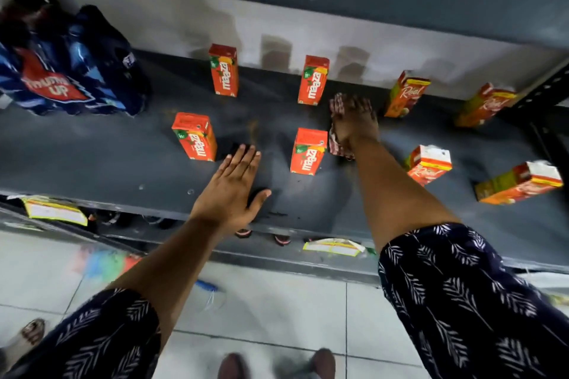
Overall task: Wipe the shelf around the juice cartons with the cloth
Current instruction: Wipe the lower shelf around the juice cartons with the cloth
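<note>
Several orange juice cartons stand on a dark grey shelf (107, 160). My right hand (354, 121) presses a red-and-white checked cloth (336, 144) flat on the shelf, between the back Maaza carton (313, 80) and the front Maaza carton (308, 151). The cloth shows only at the hand's left edge and under the wrist. My left hand (231, 191) lies flat and empty on the shelf near its front edge, fingers spread, right of another Maaza carton (194, 136). Real cartons (406, 94) stand to the right.
A blue shrink-wrapped Thums Up bottle pack (70, 68) fills the shelf's left end. A perforated black upright (542, 92) bounds the right end. Yellow price tags (54, 211) hang on the front lip. Tiled floor and feet lie below.
</note>
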A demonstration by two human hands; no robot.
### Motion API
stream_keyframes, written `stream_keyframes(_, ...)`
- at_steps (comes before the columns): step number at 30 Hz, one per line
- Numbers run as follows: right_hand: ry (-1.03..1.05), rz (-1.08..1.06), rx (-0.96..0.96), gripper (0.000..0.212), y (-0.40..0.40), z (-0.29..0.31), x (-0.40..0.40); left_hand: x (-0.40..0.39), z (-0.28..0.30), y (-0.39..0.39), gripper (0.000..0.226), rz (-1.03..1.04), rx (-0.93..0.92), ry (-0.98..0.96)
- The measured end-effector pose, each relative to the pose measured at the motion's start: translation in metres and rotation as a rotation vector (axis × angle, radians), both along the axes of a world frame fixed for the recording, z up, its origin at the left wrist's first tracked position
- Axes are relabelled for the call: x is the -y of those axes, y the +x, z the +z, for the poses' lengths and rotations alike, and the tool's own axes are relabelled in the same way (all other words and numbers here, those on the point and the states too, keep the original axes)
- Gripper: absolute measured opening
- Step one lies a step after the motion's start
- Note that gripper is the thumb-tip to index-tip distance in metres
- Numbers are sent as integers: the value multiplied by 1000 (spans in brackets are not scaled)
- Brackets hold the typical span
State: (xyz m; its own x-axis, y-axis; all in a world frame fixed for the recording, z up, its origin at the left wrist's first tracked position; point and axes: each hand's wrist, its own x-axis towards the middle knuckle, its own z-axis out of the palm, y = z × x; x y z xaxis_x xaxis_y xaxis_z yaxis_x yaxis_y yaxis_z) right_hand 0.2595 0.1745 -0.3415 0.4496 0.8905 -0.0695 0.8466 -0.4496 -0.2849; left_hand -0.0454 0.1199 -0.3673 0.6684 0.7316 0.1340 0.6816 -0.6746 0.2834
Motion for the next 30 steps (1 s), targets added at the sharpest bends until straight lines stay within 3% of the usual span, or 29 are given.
stream_keyframes(3,49,115,105,53,-12,-4,30,-1,0,0,77,-4,-11,-1)
stream_keyframes(8,176,52,37,49,-49,-4,100,0,2,0,75,-7,-5,-11)
stream_keyframes(14,207,13,-128,48,-94,2,184,3,2,0,70,-14,-44,5)
stream_keyframes(19,181,38,-132,45,-121,10,244,15,7,-1,73,47,-51,-8)
stream_keyframes(25,120,-44,-107,37,-143,16,290,57,11,-24,64,77,113,-46)
stream_keyframes(30,275,-57,-174,37,-172,38,276,63,13,-76,53,221,193,50)
